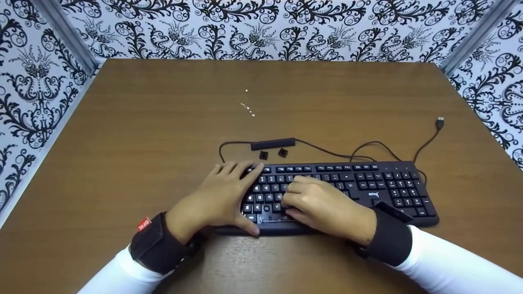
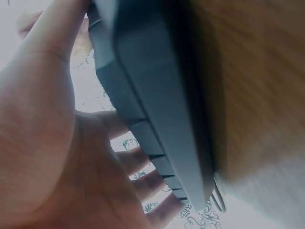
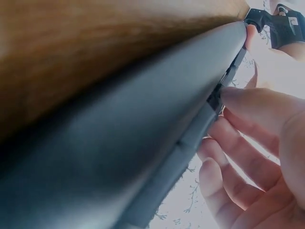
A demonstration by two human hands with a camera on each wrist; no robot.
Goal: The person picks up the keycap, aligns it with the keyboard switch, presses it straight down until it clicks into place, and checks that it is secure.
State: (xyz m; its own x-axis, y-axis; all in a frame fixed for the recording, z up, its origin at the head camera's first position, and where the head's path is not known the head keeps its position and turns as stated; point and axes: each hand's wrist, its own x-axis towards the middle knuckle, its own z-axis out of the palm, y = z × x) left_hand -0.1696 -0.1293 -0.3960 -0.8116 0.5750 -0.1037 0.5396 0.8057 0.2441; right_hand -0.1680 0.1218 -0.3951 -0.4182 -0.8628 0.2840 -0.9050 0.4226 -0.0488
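Left hand point(image 1: 222, 196) lies spread wide over the 9 o'clock end of a black keyboard point(image 1: 345, 177), with its fingers stretched out straight over the keys and its thumb on the front edge. Right hand point(image 1: 316, 202) has its fingers bent and touches the low keys near the middle; I cannot tell if it pinches anything. Just to its 9 o'clock side, a bare key post point(image 1: 266, 208) shows.

The keyboard sits flat on the brown table point(image 1: 163, 114), a bit toward 4 o'clock from the middle. Its long way runs from 9 to 3, with the number keys at 3. The front edge faces 6.

Past its back edge, near 11, lie a long black bar point(image 1: 273, 143) and two small key caps point(image 1: 263, 155). A black cord point(image 1: 322, 151) leads to a plug point(image 1: 440, 122) near 2, its tip pointing to 12.
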